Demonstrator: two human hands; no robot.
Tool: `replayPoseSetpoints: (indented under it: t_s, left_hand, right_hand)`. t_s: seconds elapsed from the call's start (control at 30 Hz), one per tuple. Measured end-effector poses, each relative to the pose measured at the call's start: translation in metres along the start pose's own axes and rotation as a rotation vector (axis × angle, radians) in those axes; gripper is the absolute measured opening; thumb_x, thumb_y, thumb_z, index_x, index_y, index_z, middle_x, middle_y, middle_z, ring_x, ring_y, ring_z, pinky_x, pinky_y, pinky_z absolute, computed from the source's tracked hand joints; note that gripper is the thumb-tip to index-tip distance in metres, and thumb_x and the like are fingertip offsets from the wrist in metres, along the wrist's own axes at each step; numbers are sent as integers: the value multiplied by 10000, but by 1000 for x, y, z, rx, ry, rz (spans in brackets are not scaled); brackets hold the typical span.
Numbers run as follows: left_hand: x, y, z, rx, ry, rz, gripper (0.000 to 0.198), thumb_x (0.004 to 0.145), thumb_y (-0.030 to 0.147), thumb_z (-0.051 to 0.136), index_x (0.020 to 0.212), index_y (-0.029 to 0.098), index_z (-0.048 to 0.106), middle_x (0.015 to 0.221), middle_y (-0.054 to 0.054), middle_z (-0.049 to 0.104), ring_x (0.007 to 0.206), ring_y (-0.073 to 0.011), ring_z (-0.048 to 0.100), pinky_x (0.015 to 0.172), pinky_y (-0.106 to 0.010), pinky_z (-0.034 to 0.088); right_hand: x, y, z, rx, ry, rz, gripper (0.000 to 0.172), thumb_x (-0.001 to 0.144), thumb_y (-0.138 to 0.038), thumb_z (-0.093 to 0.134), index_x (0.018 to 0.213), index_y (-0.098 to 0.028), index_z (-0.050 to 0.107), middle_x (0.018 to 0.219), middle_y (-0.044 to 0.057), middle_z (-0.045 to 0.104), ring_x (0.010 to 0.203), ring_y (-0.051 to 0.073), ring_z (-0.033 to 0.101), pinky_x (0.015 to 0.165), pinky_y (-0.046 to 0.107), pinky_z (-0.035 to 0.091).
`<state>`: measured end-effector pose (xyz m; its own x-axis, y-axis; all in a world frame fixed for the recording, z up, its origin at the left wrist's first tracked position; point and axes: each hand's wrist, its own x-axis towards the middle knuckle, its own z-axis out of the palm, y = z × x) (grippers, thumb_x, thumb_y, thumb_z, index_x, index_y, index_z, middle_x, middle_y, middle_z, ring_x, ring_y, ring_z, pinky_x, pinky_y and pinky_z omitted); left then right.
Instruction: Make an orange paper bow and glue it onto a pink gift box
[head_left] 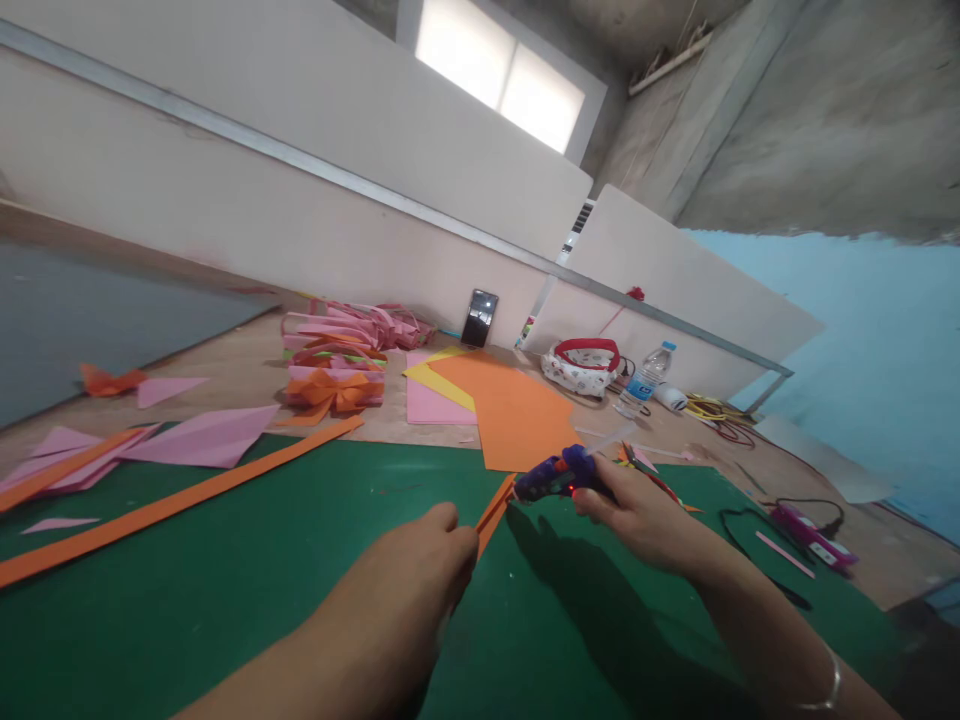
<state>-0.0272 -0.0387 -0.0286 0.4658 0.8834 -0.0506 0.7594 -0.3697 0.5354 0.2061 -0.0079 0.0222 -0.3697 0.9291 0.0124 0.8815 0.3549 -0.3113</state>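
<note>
My left hand (427,560) is closed on a folded orange paper strip (496,512), which slants up and away from its fingers. In my right hand (637,505) is a dark blue glue gun (551,475) with a small red light, a clear glue stick poking out of its back. The gun's nozzle touches or hovers just at the strip's far end; I cannot tell which. Right behind the nozzle lie large orange sheets (521,400). A green cutting mat (300,540) is beneath both hands.
A long orange strip (187,495) and pink paper pieces (206,437) lie left. Folded pink paper bundles (337,340), a phone (480,318), a pouch (581,367) and a water bottle (649,378) stand along the back. A purple power strip (814,537) with cable lies right.
</note>
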Motion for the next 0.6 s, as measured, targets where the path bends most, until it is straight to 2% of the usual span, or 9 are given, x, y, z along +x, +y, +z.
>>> replayPoseSetpoints:
  t_s: [0.23,0.37,0.6]
  left_hand:
    - [-20,-17,-4,-25,-43,10,132,764,201,460,799,262,572,887,-25,559,725,-168,546,630,-279,406]
    - [-23,-22,-3,-59,-55,-5,195,694,165,499,836,273,576,882,-19,591,745,-180,565,658,-285,420]
    - [-20,-17,-4,-49,-19,6,284,657,128,505,877,279,602,888,-21,637,774,-194,598,680,-283,438]
  right_hand:
    - [4,3,-1,-15,6,2,163,890,-287,415,893,-180,538,813,45,619,738,186,558,647,310,419]
    - [-2,-6,-2,2,-46,9,190,900,-307,401,917,-171,533,833,57,614,747,191,549,657,314,420]
    - [-22,-29,2,99,-167,-77,188,902,-298,416,970,-183,549,970,61,628,863,197,560,745,300,424]
